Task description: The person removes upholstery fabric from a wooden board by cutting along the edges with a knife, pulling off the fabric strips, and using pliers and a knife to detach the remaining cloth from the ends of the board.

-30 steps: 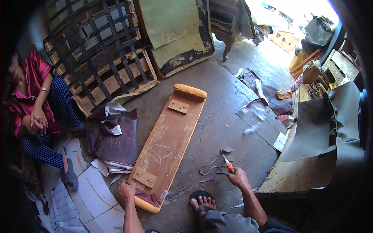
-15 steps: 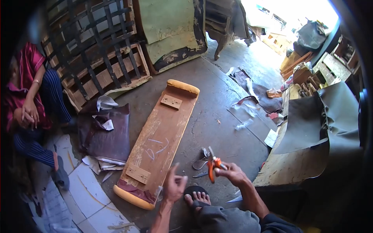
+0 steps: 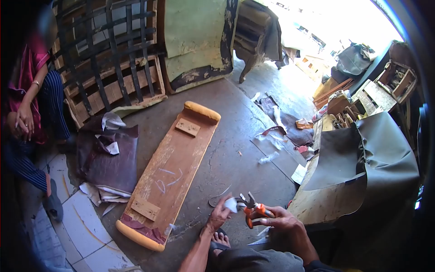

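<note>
Several scraps (image 3: 297, 136) littering grey workshop floor (image 3: 222, 156), left hand (image 3: 218, 216) pinching white piece (image 3: 230, 206), right hand (image 3: 285, 221) wrapped round pliers (image 3: 259, 209)

Scuffed wooden panel (image 3: 164, 173), metal-headed pliers (image 3: 248, 210)

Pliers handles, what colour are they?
The pliers' handles are mostly bright orange, with some dark parts; the head view, the only one, shows them best.

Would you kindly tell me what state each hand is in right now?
Left hand: at a white scrap; whether closed on it cannot be told.
Right hand: closed, holding orange-handled pliers.
</note>
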Demonstrator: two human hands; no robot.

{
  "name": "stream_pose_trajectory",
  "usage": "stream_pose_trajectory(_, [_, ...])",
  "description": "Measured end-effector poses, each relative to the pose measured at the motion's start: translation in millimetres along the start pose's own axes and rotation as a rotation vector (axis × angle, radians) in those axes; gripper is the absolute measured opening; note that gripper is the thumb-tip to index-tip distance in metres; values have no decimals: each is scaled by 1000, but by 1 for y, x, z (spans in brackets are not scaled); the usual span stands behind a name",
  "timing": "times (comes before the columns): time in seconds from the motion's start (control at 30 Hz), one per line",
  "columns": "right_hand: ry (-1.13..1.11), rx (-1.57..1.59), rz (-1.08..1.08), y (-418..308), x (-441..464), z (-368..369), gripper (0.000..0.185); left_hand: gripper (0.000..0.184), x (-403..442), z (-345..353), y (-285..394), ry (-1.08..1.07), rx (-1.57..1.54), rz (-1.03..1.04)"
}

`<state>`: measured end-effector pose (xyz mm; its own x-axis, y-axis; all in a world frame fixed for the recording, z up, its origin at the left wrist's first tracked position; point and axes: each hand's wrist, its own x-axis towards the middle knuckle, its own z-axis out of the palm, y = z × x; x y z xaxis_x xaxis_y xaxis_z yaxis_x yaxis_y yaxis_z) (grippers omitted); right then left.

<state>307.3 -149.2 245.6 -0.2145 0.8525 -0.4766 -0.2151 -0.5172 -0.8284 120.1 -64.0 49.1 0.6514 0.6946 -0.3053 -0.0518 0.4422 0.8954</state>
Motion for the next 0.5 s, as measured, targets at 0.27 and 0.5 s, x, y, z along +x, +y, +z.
stream_pose_trajectory(0.27, [-48, 336, 95, 26, -14, 16, 67, 18, 17, -5, 38, -102, 131, 120])
stream_pose_trajectory(0.5, [-104, 86, 411, 54, -89, -33, 56, 16, 107, -66, 57, 991, 367, 248])
